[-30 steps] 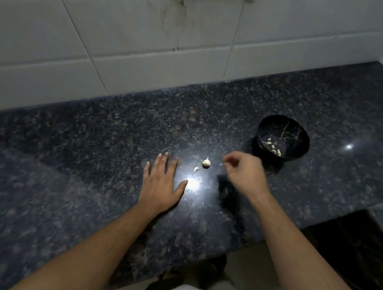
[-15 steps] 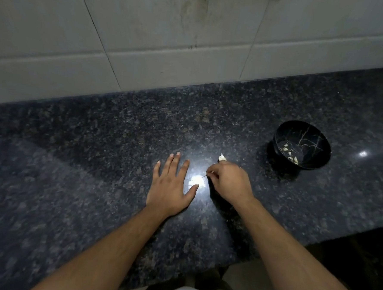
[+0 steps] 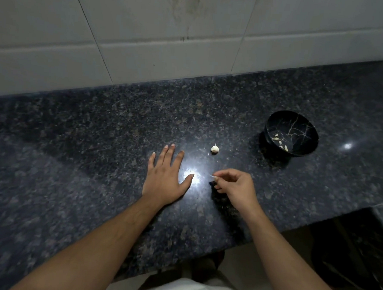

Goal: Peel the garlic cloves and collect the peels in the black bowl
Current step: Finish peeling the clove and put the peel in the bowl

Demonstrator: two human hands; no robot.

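A small white garlic piece (image 3: 215, 148) sits on the dark granite counter (image 3: 96, 139). My left hand (image 3: 165, 179) lies flat on the counter with fingers straight, to the left of the garlic. My right hand (image 3: 235, 188) hovers just below the garlic and pinches a thin pale scrap of garlic peel (image 3: 213, 176) between thumb and fingertips. The black bowl (image 3: 275, 123) with gold veining stands to the right and holds several pale garlic bits. Tiny peel flecks (image 3: 208, 154) lie near the garlic.
A white tiled wall (image 3: 170, 42) rises behind the counter. The counter's front edge runs under my forearms, and a lower dark step (image 3: 360, 233) lies at the right. A bright light reflection shines on the stone between my hands.
My right hand came down to the counter beside the garlic, pinched up a scrap of peel and lifted back toward me. The left hand stayed flat.
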